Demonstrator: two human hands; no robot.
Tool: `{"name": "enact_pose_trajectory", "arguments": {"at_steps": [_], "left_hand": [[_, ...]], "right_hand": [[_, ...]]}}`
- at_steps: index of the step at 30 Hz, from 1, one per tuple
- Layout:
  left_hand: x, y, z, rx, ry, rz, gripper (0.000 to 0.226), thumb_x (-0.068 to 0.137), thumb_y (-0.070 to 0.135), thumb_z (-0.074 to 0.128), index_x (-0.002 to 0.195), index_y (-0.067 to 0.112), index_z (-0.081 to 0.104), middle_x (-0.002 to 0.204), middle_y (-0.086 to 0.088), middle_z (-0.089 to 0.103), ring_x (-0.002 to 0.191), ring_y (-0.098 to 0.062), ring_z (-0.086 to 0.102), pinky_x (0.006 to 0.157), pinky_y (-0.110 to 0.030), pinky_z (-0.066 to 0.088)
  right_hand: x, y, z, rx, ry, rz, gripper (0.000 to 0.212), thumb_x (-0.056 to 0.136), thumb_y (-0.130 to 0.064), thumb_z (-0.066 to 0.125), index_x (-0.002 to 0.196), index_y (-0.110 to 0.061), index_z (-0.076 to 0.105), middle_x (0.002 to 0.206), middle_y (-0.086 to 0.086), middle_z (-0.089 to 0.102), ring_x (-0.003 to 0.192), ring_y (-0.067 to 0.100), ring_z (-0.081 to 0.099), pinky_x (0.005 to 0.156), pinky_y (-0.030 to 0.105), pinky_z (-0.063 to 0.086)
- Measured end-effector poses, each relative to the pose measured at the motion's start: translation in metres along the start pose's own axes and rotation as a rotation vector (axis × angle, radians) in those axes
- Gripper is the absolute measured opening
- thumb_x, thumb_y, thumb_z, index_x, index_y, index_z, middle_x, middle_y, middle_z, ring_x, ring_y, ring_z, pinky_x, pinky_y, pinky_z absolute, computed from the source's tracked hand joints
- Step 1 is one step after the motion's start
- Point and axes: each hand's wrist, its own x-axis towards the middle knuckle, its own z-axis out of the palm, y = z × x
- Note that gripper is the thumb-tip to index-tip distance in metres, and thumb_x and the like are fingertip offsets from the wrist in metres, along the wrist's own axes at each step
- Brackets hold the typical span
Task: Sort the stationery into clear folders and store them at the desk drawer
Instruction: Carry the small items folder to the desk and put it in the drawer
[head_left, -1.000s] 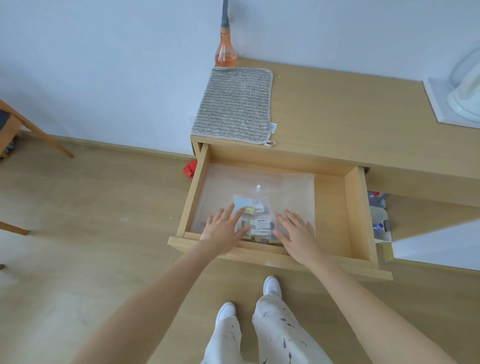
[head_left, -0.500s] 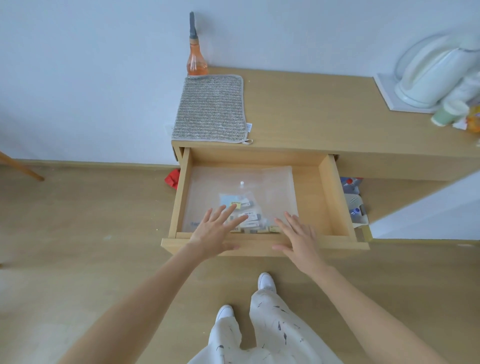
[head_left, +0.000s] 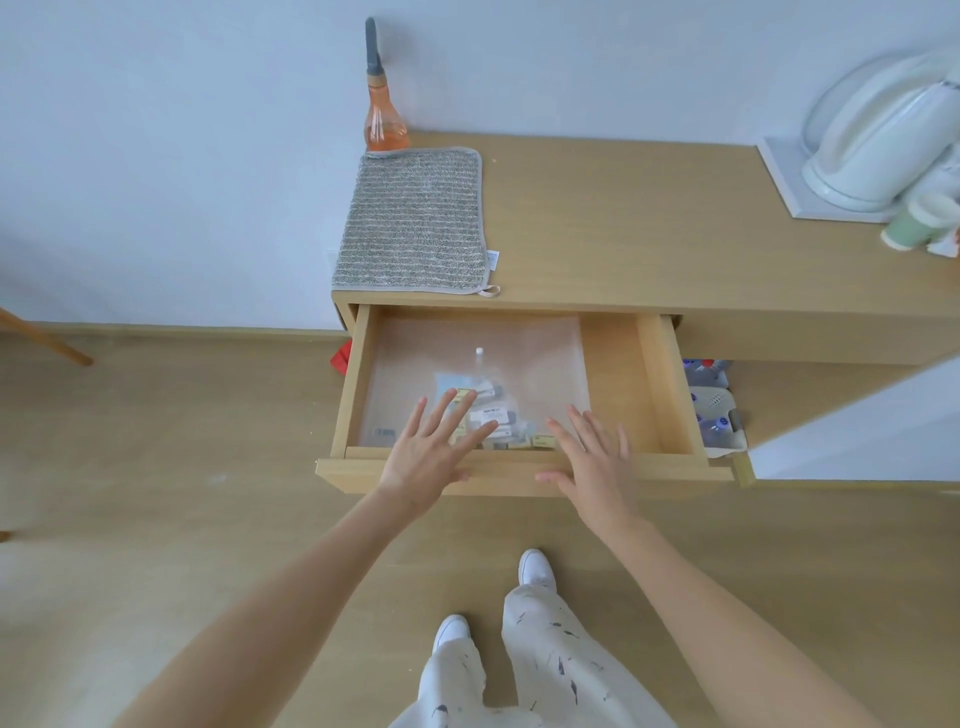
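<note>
The wooden desk drawer (head_left: 665, 384) stands pulled out. A clear folder (head_left: 524, 353) lies flat inside it, with a white snap button and several small stationery items (head_left: 498, 415) bunched at its near edge. My left hand (head_left: 431, 452) hovers over the drawer's front edge with fingers spread, its fingertips above the folder. My right hand (head_left: 592, 462) is spread the same way over the front panel, to the right of the stationery. Neither hand holds anything.
On the desk top (head_left: 623, 218) lie a grey striped mat (head_left: 415, 218), an orange bottle (head_left: 382, 114) against the wall, a white appliance (head_left: 872, 140) and a green cup (head_left: 919, 223) far right. A basket of bottles (head_left: 717, 410) sits beneath the desk. My feet stand before the drawer.
Both hands have drawn back from the folder inside the drawer to its front edge. The camera has lifted, showing more of the desk's right side.
</note>
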Motion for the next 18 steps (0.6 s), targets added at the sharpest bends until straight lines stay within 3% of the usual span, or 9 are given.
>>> {"name": "enact_pose_trajectory", "arguments": {"at_steps": [4,6,8,12,18], "left_hand": [[0.024,-0.008,0.001,0.013,-0.069,-0.106,0.078,0.093,0.048,0.047,0.149,0.036,-0.006,0.157,-0.010,-0.015,0.144,-0.034,-0.012,0.114,-0.051,-0.006],[0.036,-0.010,-0.003,0.024,-0.080,-0.177,0.080,0.094,0.049,0.043,0.146,0.035,-0.017,0.155,-0.008,-0.025,0.142,-0.034,-0.019,0.112,-0.053,-0.009],[0.051,-0.013,-0.005,0.013,-0.088,-0.235,0.084,0.094,0.049,0.042,0.140,0.034,-0.027,0.147,-0.005,-0.037,0.141,-0.034,-0.022,0.111,-0.056,-0.008],[0.079,-0.022,-0.014,0.024,-0.089,-0.314,0.092,0.093,0.050,0.045,0.134,0.031,-0.035,0.138,-0.007,-0.044,0.140,-0.034,-0.024,0.110,-0.059,-0.006],[0.113,-0.035,-0.017,0.058,-0.096,-0.345,0.097,0.092,0.053,0.045,0.136,0.023,-0.036,0.140,-0.010,-0.043,0.141,-0.034,-0.021,0.110,-0.061,-0.002]], "right_hand": [[0.032,0.007,-0.008,-0.017,-0.006,0.040,0.078,0.055,-0.056,0.078,0.120,-0.016,0.063,0.131,0.014,0.057,0.117,0.033,0.057,0.095,0.061,0.037],[0.049,0.007,-0.014,-0.014,0.011,0.071,0.083,0.058,-0.055,0.078,0.128,-0.014,0.058,0.139,0.016,0.049,0.125,0.034,0.050,0.102,0.059,0.032],[0.065,0.008,-0.020,-0.030,0.024,0.085,0.086,0.070,-0.053,0.071,0.142,-0.016,0.041,0.152,0.016,0.028,0.138,0.033,0.032,0.111,0.055,0.017],[0.090,0.019,-0.027,-0.029,0.008,0.115,0.089,0.083,-0.049,0.061,0.151,-0.022,0.011,0.159,0.009,-0.004,0.146,0.028,0.004,0.115,0.052,0.004],[0.124,0.038,-0.040,-0.058,-0.062,0.149,0.102,0.082,-0.045,0.066,0.150,-0.023,-0.007,0.158,0.006,-0.015,0.146,0.028,-0.005,0.115,0.052,0.001]]}}
